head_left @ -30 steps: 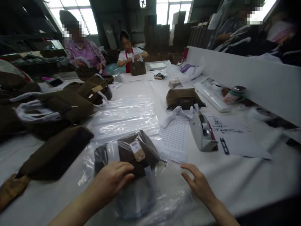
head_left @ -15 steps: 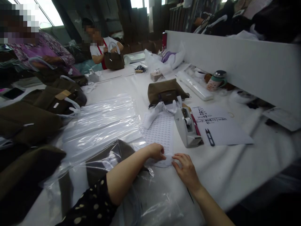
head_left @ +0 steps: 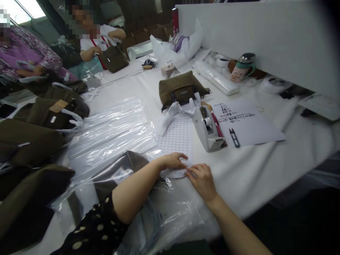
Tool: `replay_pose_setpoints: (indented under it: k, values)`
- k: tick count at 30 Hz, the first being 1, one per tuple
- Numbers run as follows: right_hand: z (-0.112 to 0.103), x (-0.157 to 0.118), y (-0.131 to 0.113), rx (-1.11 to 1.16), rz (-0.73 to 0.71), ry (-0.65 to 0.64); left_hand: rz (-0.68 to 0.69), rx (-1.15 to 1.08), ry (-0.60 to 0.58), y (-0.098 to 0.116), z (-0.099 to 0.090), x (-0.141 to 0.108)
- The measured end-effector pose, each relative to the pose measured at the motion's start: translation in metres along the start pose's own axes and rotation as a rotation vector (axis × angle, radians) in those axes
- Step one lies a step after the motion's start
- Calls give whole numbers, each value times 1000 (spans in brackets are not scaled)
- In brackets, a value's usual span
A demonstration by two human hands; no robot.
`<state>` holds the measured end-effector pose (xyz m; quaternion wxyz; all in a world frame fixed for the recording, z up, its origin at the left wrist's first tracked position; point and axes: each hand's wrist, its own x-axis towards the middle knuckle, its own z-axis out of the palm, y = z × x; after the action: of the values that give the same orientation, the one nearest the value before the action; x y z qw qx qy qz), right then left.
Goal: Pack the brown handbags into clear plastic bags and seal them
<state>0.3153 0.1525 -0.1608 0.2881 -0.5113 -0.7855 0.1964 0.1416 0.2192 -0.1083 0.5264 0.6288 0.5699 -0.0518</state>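
My left hand (head_left: 172, 161) lies on the lower edge of a white sheet of small printed labels (head_left: 174, 136). My right hand (head_left: 200, 179) is right beside it, its fingertips pinching the sheet's bottom corner. A bag wrapped in clear plastic (head_left: 124, 166) lies under my left forearm, partly hidden. A dark olive bag (head_left: 180, 88) with white ribbon handles sits beyond the sheet. To the right stand a grey tape dispenser (head_left: 208, 129), black thread snips (head_left: 234, 138) and a handwritten paper (head_left: 247, 122).
A white-covered table (head_left: 244, 173) holds a flat clear plastic bag (head_left: 106, 141), with olive bags (head_left: 32, 141) piled at left. A white partition (head_left: 252, 28) and a steel-lidded flask (head_left: 243, 67) stand at right. Co-workers sit beyond, one holding an olive bag (head_left: 113, 58).
My left hand has moved off the wrapped bag and onto the label sheet, and my right hand has closed in on the sheet's corner. The view has swung to the right.
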Motion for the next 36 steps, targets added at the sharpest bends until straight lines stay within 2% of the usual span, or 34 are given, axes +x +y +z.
replay_pose_setpoints:
  k: [4,8,16,19,21,23,25,27,29,32,34,36]
  values:
    - [0,-4,-3,37,29,-54,-45,-79,7,-1,9,-3]
    - [-1,-9,-9,89,83,-33,-75,-101,15,0,15,-2]
    - [-4,-15,-19,248,173,-44,-57,-9,50,2,22,-6]
    - [-13,-13,-20,446,354,-155,-15,64,113,8,19,-8]
    - [-23,-12,-23,673,526,-240,13,104,211,14,14,-16]
    - [-35,-11,-29,915,653,-276,78,137,402,19,11,-36]
    - [-45,-8,-38,1079,699,-290,229,181,661,18,15,-72]
    - [-51,-1,-51,1129,684,-354,415,242,897,10,29,-119]
    - [-49,13,-67,1089,612,-454,524,294,1043,-3,52,-167]
    - [-31,43,-115,978,451,-634,481,355,1210,-32,93,-228]
    - [-16,59,-165,918,336,-780,351,349,1344,-57,117,-260]
    - [1,67,-223,858,228,-929,164,300,1484,-84,133,-284]
